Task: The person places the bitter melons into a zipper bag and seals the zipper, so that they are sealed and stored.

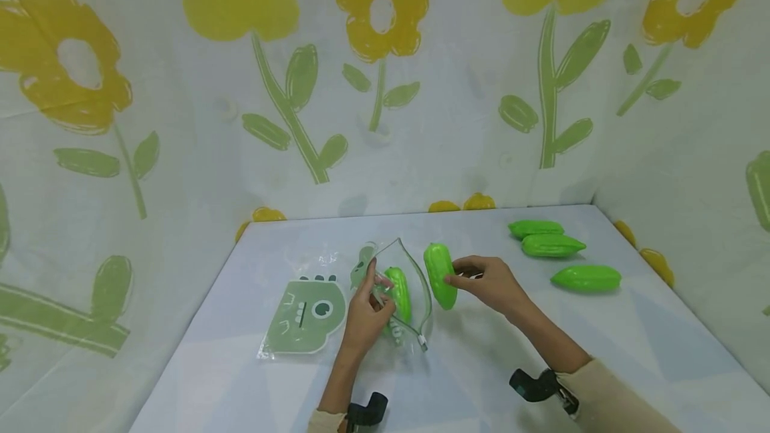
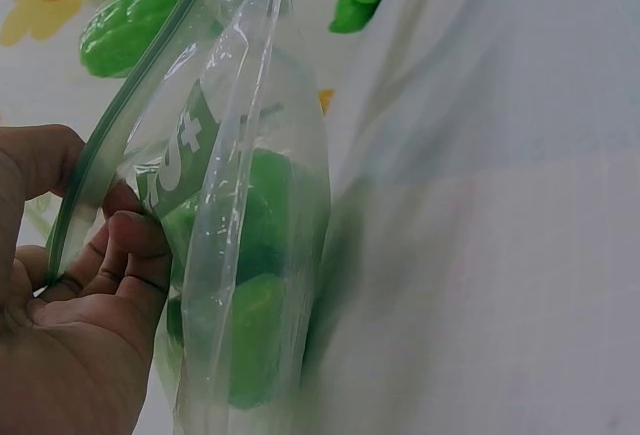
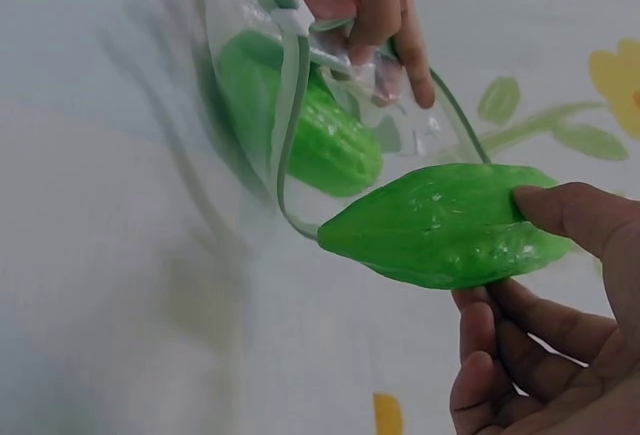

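Observation:
My left hand [image 1: 363, 323] holds a clear zip bag [image 2: 228, 245] by its green-edged mouth, which gapes toward the right. Through the film in the left wrist view, green bitter melons [image 2: 262, 220] show inside. My right hand [image 1: 492, 284] pinches another bright green bitter melon [image 1: 440, 276] between thumb and fingers. It is outside the bag, just right of the mouth. In the right wrist view its pointed tip [image 3: 340, 235] overlaps the bag's rim; whether they touch I cannot tell. A white slider [image 3: 293, 18] sits at one end of the zip.
Several more bitter melons [image 1: 586, 278] lie at the table's right back. A second bag with a green cartoon print [image 1: 301, 326] lies flat left of my left hand. Flower-printed cloth walls [image 1: 421, 172] border the pale table [image 1: 481, 386].

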Motion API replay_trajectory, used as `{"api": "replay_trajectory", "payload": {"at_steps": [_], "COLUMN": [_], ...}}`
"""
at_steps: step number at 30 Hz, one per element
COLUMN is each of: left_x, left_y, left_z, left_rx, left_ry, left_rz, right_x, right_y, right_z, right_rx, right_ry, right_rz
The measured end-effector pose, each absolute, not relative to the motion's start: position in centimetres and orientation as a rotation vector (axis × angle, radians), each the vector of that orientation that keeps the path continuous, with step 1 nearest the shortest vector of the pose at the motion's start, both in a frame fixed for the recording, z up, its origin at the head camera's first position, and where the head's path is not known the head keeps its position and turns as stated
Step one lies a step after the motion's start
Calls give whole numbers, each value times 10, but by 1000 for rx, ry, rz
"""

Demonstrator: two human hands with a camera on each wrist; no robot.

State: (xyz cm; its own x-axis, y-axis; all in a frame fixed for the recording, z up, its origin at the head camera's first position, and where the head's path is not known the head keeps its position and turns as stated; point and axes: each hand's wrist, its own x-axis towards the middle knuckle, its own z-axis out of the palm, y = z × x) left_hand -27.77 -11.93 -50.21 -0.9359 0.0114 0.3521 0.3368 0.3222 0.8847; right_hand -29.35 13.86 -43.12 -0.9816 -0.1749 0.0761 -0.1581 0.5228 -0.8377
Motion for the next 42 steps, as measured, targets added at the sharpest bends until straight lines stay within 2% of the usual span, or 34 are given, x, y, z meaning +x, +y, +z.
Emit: {"api": "replay_trajectory", "payload": {"at_steps": [13, 34, 42], "left_x": [-278, -277, -275], "left_y": [-120, -121, -119], "left_z": [-503, -501, -503], "left_rx": [-315, -325, -320], "left_ry": [-2296, -2334, -2297], "left_rz": [-1650, -1619, -1686], "right_x": [-297, -299, -296], "right_y": [109, 86, 79], "right_z": [-441, -460, -462], "right_rx": [-295, -293, -204], "right_ry": [2695, 2785, 2712], "right_rz": [-1569, -1415, -1463]}}
